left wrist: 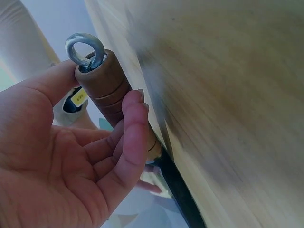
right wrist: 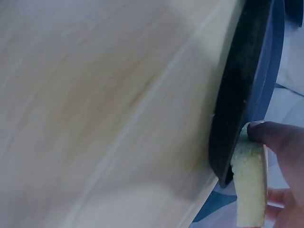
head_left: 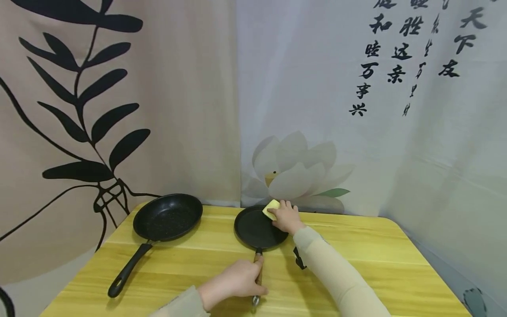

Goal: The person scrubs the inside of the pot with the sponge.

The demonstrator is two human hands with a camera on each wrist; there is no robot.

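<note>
A flat black pan lies near the back middle of the table, its wooden handle pointing toward me. My left hand grips that handle, thumb and fingers on either side of the wood. Past the hand, a metal ring sticks out of the handle's end. At the pan's far right rim, my right hand pinches a yellow sponge. In the right wrist view, the thumb presses the greenish face of the sponge right at the rim, and much of its thickness hangs past the pan's edge.
To the left stands a larger, deeper black frying pan, its black handle reaching toward the table's left front. The yellow wooden table ends at a printed curtain just behind both pans.
</note>
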